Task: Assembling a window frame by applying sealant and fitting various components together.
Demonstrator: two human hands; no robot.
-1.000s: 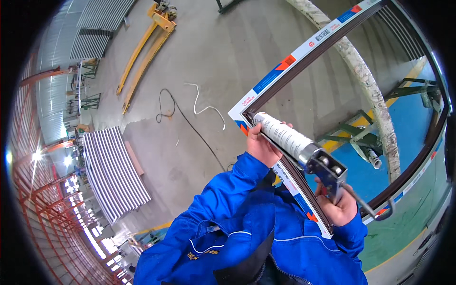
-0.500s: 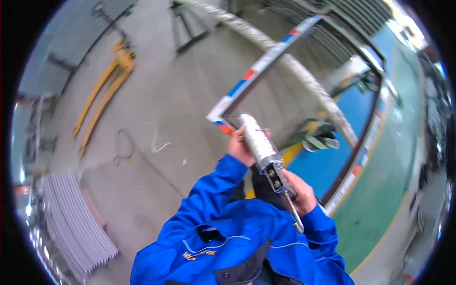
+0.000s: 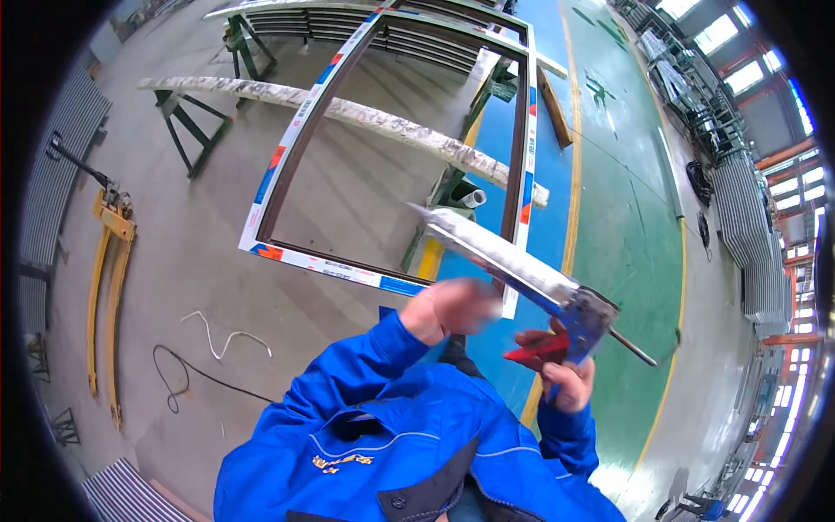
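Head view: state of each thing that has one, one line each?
Caulking gun: lifted clear of the frame, nozzle pointing up and to the left, tube loaded.
Right hand: gripping the gun's handle at the red trigger.
Left hand: blurred, near the tube; contact cannot be told.
Window frame: lying flat across the trestle beams, no glass in it.
Pallet jack: parked on the floor, nothing on its forks.
Cable: loose on the floor.

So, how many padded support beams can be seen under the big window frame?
2. One padded beam runs across under the middle of the window frame; a second lies under its far end. More may be hidden.
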